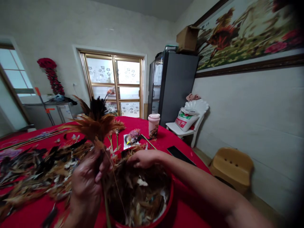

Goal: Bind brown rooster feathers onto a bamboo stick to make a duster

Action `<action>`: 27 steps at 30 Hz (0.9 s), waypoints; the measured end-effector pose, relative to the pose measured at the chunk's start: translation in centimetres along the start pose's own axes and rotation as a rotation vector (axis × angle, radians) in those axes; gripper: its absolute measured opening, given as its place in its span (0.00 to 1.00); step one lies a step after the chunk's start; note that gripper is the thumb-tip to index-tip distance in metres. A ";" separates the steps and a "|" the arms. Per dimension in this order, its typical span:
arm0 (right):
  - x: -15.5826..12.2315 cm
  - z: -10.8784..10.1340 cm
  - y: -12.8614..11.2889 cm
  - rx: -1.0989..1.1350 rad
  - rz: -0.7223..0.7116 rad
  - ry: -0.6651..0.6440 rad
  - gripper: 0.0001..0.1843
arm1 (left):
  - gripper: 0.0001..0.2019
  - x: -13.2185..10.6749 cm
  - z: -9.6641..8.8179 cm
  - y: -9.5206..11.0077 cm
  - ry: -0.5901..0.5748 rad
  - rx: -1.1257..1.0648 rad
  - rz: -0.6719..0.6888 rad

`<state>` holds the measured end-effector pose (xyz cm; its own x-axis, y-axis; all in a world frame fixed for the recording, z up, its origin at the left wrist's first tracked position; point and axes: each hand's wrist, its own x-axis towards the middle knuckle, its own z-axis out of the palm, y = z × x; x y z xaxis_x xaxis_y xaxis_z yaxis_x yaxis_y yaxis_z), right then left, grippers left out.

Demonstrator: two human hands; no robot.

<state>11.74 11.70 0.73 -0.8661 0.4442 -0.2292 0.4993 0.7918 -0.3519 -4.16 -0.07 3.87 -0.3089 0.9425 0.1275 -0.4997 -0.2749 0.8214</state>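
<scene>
My left hand (86, 183) is closed around the stick of a feather duster (96, 122), whose brown and black feathers fan out above my fist. A thin thread runs down from it. My right hand (143, 158) reaches over a red bowl (169, 198) full of loose brown feathers, fingers curled down into the feathers at its far rim; what they pinch is hidden.
Loose feathers (35, 172) cover the red tablecloth (171, 141) at left. A pink cup (154, 125), a black phone (180, 154) and a small card with scraps lie beyond the bowl. A white chair with a bag, a tan stool (231, 167) and a fridge stand at right.
</scene>
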 end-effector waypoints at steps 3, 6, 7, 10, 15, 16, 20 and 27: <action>-0.6 -0.4 0.2 0.027 -0.010 0.075 0.22 | 0.08 -0.2 -0.3 -0.7 -0.031 0.001 -0.005; -2.8 -1.0 0.1 0.083 -0.076 0.175 0.18 | 0.06 -0.6 -0.3 -1.1 -0.004 0.019 -0.006; -3.7 -1.1 0.0 0.112 -0.113 0.209 0.16 | 0.06 -0.7 -0.3 -1.0 0.000 0.021 -0.006; -6.4 -0.9 -0.7 0.126 -0.193 0.151 0.14 | 0.06 -1.0 -0.2 -0.8 0.015 0.046 0.016; -7.1 2.1 -3.5 -0.056 -0.461 -0.244 0.23 | 0.07 -1.0 -0.4 -1.3 0.051 0.097 0.066; -6.6 2.8 -3.9 -0.104 -0.465 -0.291 0.26 | 0.06 -1.0 -0.5 -1.4 0.069 0.096 0.079; -3.5 3.8 -3.6 -0.302 -0.280 -0.317 0.29 | 0.06 -1.0 -0.7 -1.3 0.048 0.059 0.043; 0.8 0.6 1.0 -0.162 -0.212 -0.048 0.28 | 0.06 -1.1 -0.7 -0.6 0.025 0.055 0.024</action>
<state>11.57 12.55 -0.38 -0.9466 0.2443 -0.2101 0.2933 0.9234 -0.2475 -4.12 -1.08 2.84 -0.3412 0.9303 0.1344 -0.4470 -0.2864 0.8474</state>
